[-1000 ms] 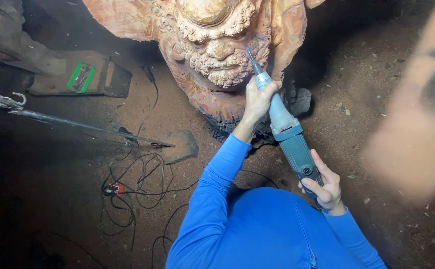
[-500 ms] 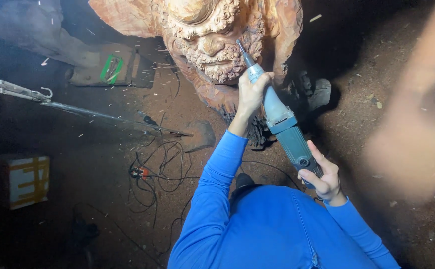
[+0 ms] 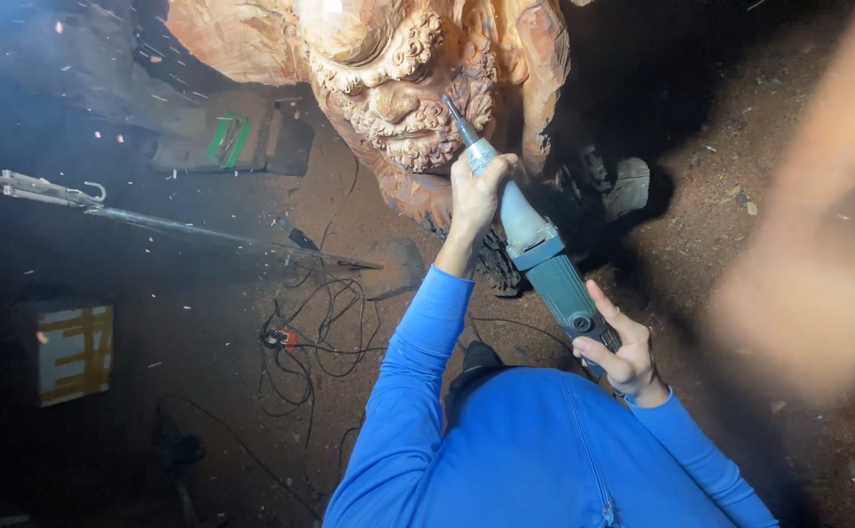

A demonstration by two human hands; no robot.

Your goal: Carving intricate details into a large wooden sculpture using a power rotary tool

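A large reddish wooden carving of a bearded face (image 3: 388,88) stands at the top of the view. My left hand (image 3: 476,191) grips the neck of a grey-green handheld grinder (image 3: 540,259) just behind its thin bit. The bit's tip touches the carved beard beside the mouth. My right hand (image 3: 625,354) holds the rear of the tool's body, with fingers wrapped around it. Both arms are in blue sleeves.
Tangled cables (image 3: 310,332) lie on the sawdust-covered ground. A long metal rod with a hook (image 3: 85,196) crosses the left side. A dark case with a green mark (image 3: 232,142) and a box with yellow stripes (image 3: 75,352) sit left. A blurred orange shape (image 3: 809,254) fills the right.
The view has swung left, so the carving and the tool sit further right. Both hands keep their grip on the grinder. Bright specks now fly at the upper left.
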